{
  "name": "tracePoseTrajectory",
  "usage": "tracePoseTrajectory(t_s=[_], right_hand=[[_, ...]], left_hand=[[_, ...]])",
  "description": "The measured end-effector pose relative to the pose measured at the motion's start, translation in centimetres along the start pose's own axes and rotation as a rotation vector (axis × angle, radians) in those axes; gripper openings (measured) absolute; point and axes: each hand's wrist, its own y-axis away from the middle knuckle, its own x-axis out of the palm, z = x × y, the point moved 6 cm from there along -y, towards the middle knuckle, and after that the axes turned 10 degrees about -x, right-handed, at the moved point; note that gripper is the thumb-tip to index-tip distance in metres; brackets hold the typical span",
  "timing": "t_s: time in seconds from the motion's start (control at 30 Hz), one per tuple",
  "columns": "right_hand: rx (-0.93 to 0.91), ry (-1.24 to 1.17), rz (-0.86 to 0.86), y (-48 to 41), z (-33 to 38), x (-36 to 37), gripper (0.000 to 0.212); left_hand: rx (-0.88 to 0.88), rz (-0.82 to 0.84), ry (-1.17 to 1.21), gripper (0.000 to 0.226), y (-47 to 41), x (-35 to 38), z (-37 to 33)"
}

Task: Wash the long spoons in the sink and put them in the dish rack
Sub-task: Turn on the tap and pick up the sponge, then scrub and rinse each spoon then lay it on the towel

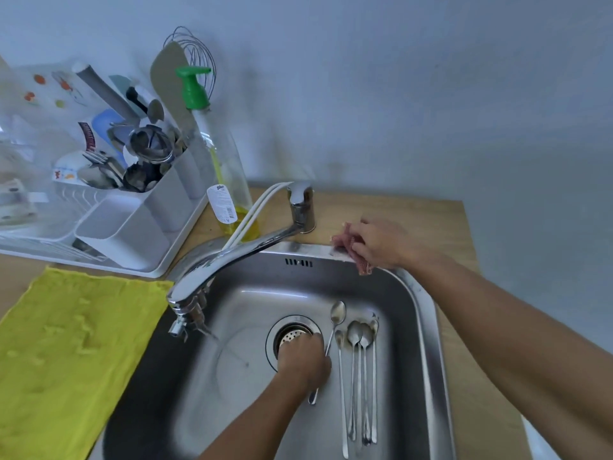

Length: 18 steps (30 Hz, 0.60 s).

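Closest to me, both forearms reach out over the steel sink (421, 313). From the head view I see my left hand (303, 363) down on the sink floor beside the drain (293, 336), fingers curled around the handle of one long spoon (335, 318); its bowl sticks out beyond the knuckles and the handle tip shows under the wrist. Just right of that hand, close but not touching it, lies a bundle of long spoons (360, 376) side by side, bowls pointing away from me. I count about four there, though they overlap and I cannot be sure, so roughly five spoons in all. My right hand (381, 242) is well apart from them, up at the sink's back rim, fingers pinched on one reddish cloth (351, 252). One tap (232, 257) hangs over the basin. On the bench to the left stand one dish rack (109, 224) crowded with utensils, one soap bottle (219, 154) with a green pump, and one yellow towel (73, 346).
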Motion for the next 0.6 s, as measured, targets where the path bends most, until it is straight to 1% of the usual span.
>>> tracePoseTrajectory(t_s=[0.07,0.13,0.23,0.27,0.3,0.37,0.43,0.5,0.6], right_hand=[[0.026,-0.134,-0.127,0.9,-0.2,-0.4,0.017],[0.088,-0.368,-0.240,2.2,-0.3,-1.0,0.010],[0.231,-0.734,-0.377,3.9,-0.9,-0.7,0.017],[0.271,-0.838,-0.431,4.4,-1.0,-0.6,0.015],[0.314,-0.973,-0.483,4.8,-1.1,-0.1,0.013],[0.392,-1.308,-0.605,5.4,-0.9,0.4,0.016],[0.412,-1.617,-0.716,5.8,-0.5,0.5,0.019],[0.417,-1.798,-0.741,6.3,0.0,0.7,0.021],[0.410,-1.931,-0.631,6.9,1.7,1.5,0.030]], left_hand=[[-0.044,-0.005,0.046,0.026,-0.3,0.3,0.2],[-0.084,0.004,0.081,0.026,-0.4,0.5,0.4],[-0.121,0.028,0.138,0.027,-0.5,0.5,0.7],[-0.131,0.037,0.165,0.026,-0.6,0.5,0.9],[-0.138,0.050,0.194,0.025,-0.7,0.6,1.0],[-0.139,0.074,0.259,0.024,-0.7,0.7,1.3],[-0.133,0.085,0.328,0.024,-0.7,0.7,1.5],[-0.136,0.097,0.388,0.023,-0.6,0.8,1.9],[-0.165,0.133,0.495,0.019,0.1,1.0,3.2]])
